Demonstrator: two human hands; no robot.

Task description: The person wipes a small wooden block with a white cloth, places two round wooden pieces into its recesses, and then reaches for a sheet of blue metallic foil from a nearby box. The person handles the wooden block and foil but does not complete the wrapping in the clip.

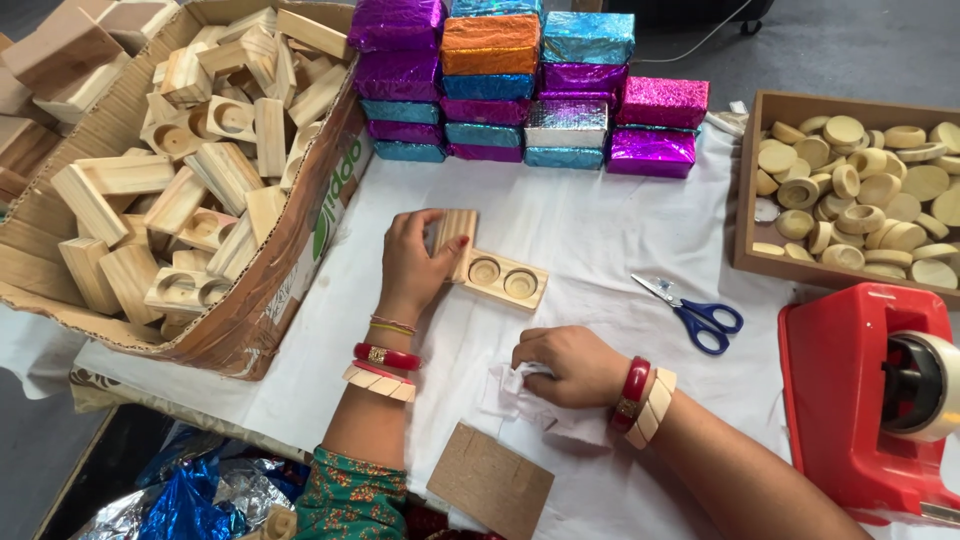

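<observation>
The left hand grips a wooden block beside a two-holed wooden holder, while the right hand clenches crumpled white paper on the worktop.

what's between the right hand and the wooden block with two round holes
Nothing visible: only bare white cloth lies between the right hand, which grips crumpled white paper, and the wooden block, steadied by the left hand.
</observation>
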